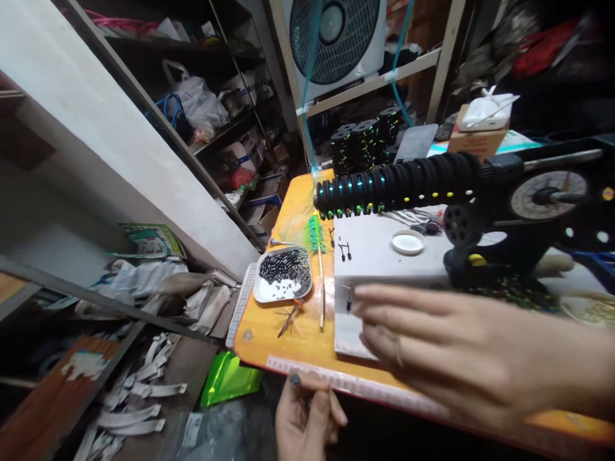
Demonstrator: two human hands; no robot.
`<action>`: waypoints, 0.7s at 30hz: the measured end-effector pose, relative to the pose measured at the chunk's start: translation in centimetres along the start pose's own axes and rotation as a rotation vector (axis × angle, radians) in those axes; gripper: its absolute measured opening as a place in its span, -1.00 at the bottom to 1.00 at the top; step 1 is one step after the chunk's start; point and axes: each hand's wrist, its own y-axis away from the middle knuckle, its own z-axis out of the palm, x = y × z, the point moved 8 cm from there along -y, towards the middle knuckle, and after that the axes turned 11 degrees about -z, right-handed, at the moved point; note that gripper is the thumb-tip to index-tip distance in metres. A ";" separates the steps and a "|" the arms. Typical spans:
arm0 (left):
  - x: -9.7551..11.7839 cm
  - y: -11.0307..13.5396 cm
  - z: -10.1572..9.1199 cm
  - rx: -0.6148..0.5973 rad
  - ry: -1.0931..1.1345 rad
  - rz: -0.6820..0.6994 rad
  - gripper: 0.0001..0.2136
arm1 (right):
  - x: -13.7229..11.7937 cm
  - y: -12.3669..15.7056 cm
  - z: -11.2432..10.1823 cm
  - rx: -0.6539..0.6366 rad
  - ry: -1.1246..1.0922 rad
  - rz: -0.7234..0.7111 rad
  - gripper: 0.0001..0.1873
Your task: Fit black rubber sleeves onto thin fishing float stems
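Observation:
My left hand (pixel 310 413) is below the table's front edge, its fingers curled in and the thumb pressed across them. A small dark bit (pixel 295 380) shows at one fingertip; what lies inside the fingers is hidden. Reaching in from the right, my right hand (pixel 446 346) has its fingers stretched out together over a white board (pixel 384 272), slightly blurred. Right by its fingertips is a small black piece with a thin wire (pixel 348 303). More such black pieces (pixel 344 251) lie farther up the board. A white tray (pixel 284 296) holds many short black tubes (pixel 278 266).
A black ribbed cylinder (pixel 398 182) with coloured dots juts over the orange table (pixel 298 198). Nearby are a thin stick (pixel 321 294), a green bristly piece (pixel 314 232) and a white lid (pixel 407 242). Black spools (pixel 362 144) and a fan (pixel 334 38) stand behind.

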 end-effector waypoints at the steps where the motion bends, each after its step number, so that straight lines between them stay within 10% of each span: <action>1: 0.3 -0.1 -0.2 0.030 -0.027 0.001 -0.79 | -1.6 0.1 1.1 -0.026 -0.053 -0.016 -0.58; 4: 2.0 -0.7 -1.0 0.106 -0.133 0.056 -0.76 | -4.2 0.9 3.5 -0.017 -0.082 0.023 -0.64; 9: 6.6 -0.8 -3.5 0.303 -0.272 0.345 -0.77 | -1.7 3.3 7.4 -0.004 -0.316 0.431 -0.71; 15: 3.8 -1.1 1.3 -0.150 -0.494 0.182 -0.52 | -0.5 3.2 7.8 0.061 -0.497 0.549 -0.85; 21: 3.7 -0.8 3.9 -0.072 -0.460 0.313 -0.83 | -0.9 3.2 6.9 0.202 -0.507 0.523 -0.82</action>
